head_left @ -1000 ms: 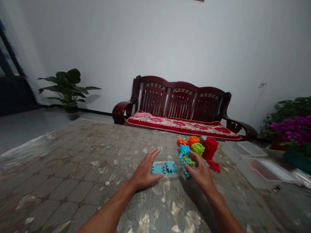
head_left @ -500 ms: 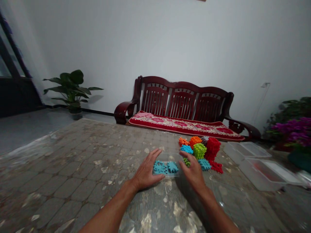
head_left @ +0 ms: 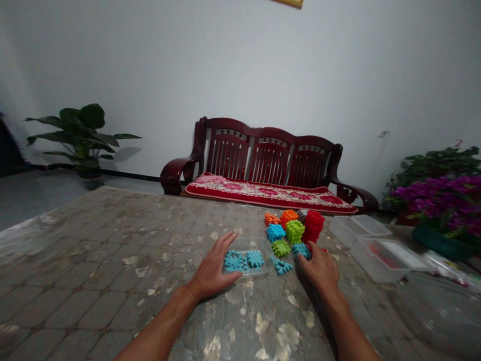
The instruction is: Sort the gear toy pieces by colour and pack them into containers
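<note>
Around the left end of a clear plastic container [head_left: 248, 243], our left hand [head_left: 215, 264] rests with thumb and fingers spread apart. We see flat teal interlocking blocks [head_left: 256, 258] lying inside it. Our right hand [head_left: 321, 266] is at a teal block stack [head_left: 300, 250], its thumb and forefinger apart; we cannot tell whether they grip it. Between container and stack, a loose teal piece [head_left: 282, 266] lies on our patterned tablecloth [head_left: 165, 228]. Behind stand lime-green [head_left: 295, 231], bright-blue [head_left: 276, 231] and red [head_left: 313, 225] block stacks; beyond the table is a carved wooden bench [head_left: 268, 155].
</note>
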`<state>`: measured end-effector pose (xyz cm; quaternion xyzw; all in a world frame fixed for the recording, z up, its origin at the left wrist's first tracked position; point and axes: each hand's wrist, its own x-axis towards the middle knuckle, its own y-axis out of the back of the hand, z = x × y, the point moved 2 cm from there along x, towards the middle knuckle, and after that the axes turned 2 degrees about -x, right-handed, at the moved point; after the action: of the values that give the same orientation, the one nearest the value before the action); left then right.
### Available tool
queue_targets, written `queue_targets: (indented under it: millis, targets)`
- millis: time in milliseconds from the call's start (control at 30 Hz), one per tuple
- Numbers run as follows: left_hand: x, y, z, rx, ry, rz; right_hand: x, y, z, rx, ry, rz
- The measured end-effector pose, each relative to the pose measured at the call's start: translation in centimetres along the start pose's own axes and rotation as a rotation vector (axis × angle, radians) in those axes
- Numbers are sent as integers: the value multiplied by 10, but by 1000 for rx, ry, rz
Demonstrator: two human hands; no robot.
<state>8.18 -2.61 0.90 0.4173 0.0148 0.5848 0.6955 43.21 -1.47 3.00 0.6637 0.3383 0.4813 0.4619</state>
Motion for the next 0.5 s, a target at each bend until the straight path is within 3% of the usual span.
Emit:
queue_targets:
  millis: [267,500]
  targets:
    - [1,2,3,-4,20,-9,1,-12,6,6,65,51]
    - [1,1,5,-6,27,-8,4,-5,5,115,4,146]
